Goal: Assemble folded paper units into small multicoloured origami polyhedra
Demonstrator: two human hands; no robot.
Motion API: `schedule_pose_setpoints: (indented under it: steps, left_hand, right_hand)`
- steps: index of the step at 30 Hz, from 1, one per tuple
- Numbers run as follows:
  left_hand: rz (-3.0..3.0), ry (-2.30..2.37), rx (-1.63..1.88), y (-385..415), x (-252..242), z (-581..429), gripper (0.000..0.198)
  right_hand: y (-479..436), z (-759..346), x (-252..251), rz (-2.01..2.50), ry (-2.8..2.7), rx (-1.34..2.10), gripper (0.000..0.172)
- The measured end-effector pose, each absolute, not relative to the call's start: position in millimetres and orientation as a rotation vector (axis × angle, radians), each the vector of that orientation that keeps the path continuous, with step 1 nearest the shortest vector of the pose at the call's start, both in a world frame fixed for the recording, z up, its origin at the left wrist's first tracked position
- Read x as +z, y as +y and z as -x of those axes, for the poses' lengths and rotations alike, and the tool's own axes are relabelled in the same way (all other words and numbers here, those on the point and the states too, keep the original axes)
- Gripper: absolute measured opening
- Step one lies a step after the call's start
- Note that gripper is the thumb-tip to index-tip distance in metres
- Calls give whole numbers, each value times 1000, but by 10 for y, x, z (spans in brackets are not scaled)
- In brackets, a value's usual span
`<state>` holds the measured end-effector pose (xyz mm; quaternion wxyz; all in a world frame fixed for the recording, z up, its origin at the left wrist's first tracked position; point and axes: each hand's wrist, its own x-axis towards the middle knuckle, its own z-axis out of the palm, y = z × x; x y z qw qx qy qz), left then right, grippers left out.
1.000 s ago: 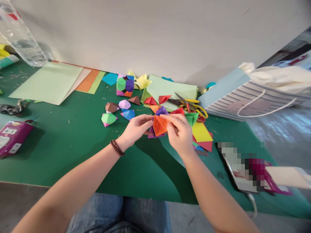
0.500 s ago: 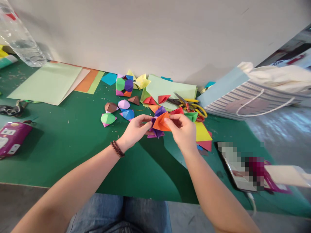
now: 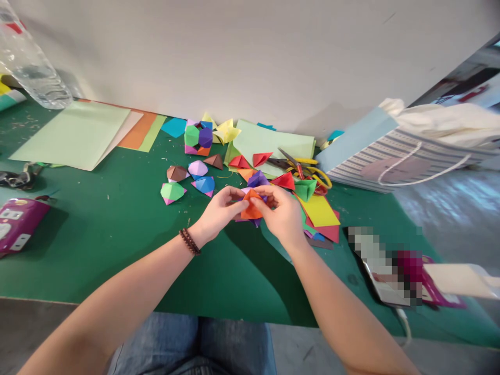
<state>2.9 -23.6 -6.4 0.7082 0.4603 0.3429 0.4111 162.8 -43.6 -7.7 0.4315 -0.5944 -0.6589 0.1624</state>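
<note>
Between my two hands is a piece of modular origami, with an orange folded paper unit (image 3: 252,205) facing me and purple paper points (image 3: 258,179) showing behind it. My left hand (image 3: 219,213) pinches its left side, thumb on the orange paper's edge. Closed on the orange unit from the right, my right hand (image 3: 284,216) presses its thumb on the front; some fingertips are hidden behind. Just beyond lie red (image 3: 284,180) and green folded units (image 3: 305,188). Left of my hands rest a blue folded unit (image 3: 204,185), a green one (image 3: 173,192) and brown ones (image 3: 177,173).
A multicoloured paper ball (image 3: 199,137) sits by the wall. Scissors (image 3: 299,167) lie right of centre, near yellow paper (image 3: 320,210). Paper sheets (image 3: 74,135) and a bottle (image 3: 41,78) are left. A striped bag (image 3: 390,156) and a phone (image 3: 375,265) are right.
My right hand has moved left, closer to my left hand, bringing the orange unit in against the purple paper. The orange unit now shows narrower and more upright.
</note>
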Motion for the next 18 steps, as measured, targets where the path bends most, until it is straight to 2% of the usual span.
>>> schedule_pose_setpoints:
  steps: [4, 8, 12, 18]
  left_hand:
    - [-1283, 885, 934, -229, -121, -34, 24]
    - [-1424, 1006, 917, -228, -124, -23, 21]
    - [-1552, 1053, 899, -241, -64, -4, 16]
    - [-1615, 1017, 883, -247, -17, 18, 17]
  right_hand:
    - [-474, -1590, -54, 1450, -1755, 281, 19]
    - [-482, -1580, -28, 1412, -1790, 341, 19]
    - [-489, -1587, 13, 1437, -1793, 409, 9]
    - [-532, -1568, 62, 1385, -1781, 350, 9]
